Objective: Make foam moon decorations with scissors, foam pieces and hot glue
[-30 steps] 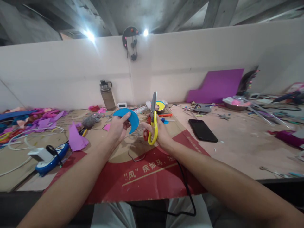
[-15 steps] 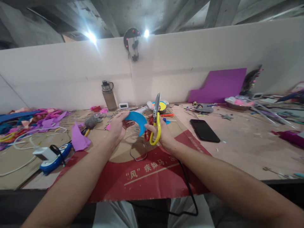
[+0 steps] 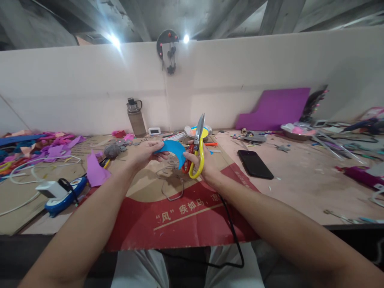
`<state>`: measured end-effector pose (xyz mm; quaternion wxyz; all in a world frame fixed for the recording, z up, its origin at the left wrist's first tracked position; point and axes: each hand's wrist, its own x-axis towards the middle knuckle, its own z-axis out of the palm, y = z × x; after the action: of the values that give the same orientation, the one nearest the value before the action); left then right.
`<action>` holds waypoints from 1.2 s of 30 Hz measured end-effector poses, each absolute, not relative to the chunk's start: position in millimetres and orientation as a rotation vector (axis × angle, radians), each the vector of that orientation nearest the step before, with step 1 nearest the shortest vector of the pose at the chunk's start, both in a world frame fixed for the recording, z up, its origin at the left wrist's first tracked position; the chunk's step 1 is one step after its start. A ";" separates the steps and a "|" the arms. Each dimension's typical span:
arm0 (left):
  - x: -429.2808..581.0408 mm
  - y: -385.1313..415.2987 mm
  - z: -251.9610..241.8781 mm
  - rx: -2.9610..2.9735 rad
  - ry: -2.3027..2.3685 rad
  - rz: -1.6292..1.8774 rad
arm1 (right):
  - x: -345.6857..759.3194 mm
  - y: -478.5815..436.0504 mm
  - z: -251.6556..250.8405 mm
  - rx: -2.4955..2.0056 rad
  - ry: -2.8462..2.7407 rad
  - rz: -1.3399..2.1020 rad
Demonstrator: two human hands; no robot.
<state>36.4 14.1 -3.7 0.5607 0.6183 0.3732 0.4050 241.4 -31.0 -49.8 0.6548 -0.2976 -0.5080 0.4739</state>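
My left hand [image 3: 147, 155] pinches the left end of a blue crescent-shaped piece [image 3: 173, 149], thin like felt or craft foam. My right hand [image 3: 205, 162] holds a pair of scissors [image 3: 198, 144] with one red and one yellow handle, the blades pointing up and nearly together. The right fingertips also touch the crescent's other end, close to the red handle. Below the hands, a loop of grey cord [image 3: 173, 199] lies on a red and tan cardboard sheet [image 3: 186, 228].
A bottle [image 3: 136, 120] and small white clock [image 3: 154, 131] stand by the wall. A phone [image 3: 255, 164] lies right. At left are a blue power strip [image 3: 64, 200], purple scrap [image 3: 96, 172] and grey yarn ball [image 3: 112, 151]. A purple sheet [image 3: 274, 110] leans at the back.
My left hand has shifted a little left, and its fingers have moved along the blue crescent. The crescent appears slightly flatter. The scissors stay in my right hand, and the view has shifted slightly.
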 end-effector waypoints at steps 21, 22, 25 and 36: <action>44.8 12.1 -8.6 1.234 0.868 1.056 | 244.1 -31.9 -48.9 -0.701 -1.158 1.100; 44.7 13.0 -9.6 1.236 0.885 1.062 | 243.6 -32.9 -47.2 -0.700 -1.149 1.095; 42.5 17.7 -12.5 1.184 0.932 1.124 | 244.4 -34.6 -40.9 -0.703 -1.107 1.100; 33.5 29.9 -17.6 1.083 0.979 1.227 | 267.4 -44.7 -11.3 -0.915 -1.213 0.891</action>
<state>33.5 29.9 -17.6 0.5788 0.4629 0.4187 0.5248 267.4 -44.7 -11.3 0.6366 -0.4006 -0.5311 0.3901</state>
